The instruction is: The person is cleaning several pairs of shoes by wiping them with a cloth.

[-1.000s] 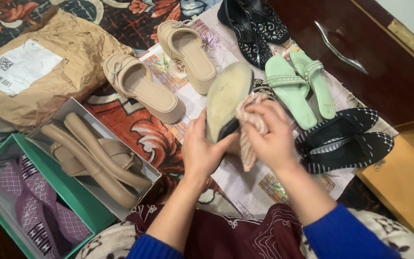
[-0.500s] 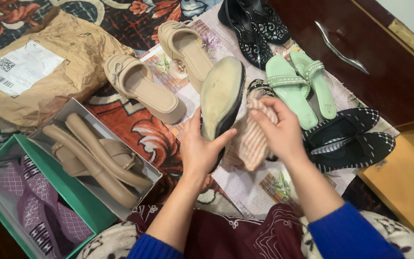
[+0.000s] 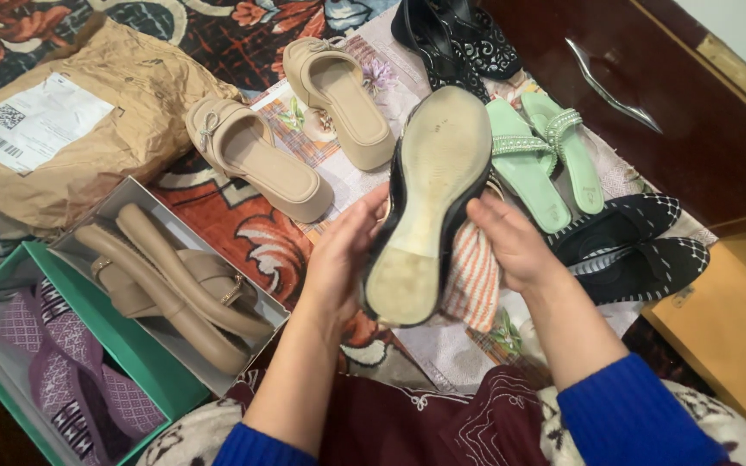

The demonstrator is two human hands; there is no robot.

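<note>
I hold a black shoe (image 3: 429, 203) upside down, its worn beige sole facing me. My left hand (image 3: 345, 259) grips its left edge near the heel. My right hand (image 3: 511, 246) supports the right side and holds a striped orange and white cloth (image 3: 472, 280) pressed against the shoe. Both arms wear blue sleeves. The shoe hangs above a patterned white cloth mat (image 3: 442, 341) spread on the floor.
Two beige platform sandals (image 3: 256, 160) lie at the back, green sandals (image 3: 541, 155) and black flats (image 3: 628, 250) to the right, black embroidered shoes (image 3: 464, 43) at the far top. A white box of beige heels (image 3: 170, 280), a green box (image 3: 62, 371) and a brown parcel (image 3: 71, 121) sit left.
The shoe has turned so its full sole faces me and its heel end swung toward me. My right hand moved the cloth from the sole's edge to behind the shoe.
</note>
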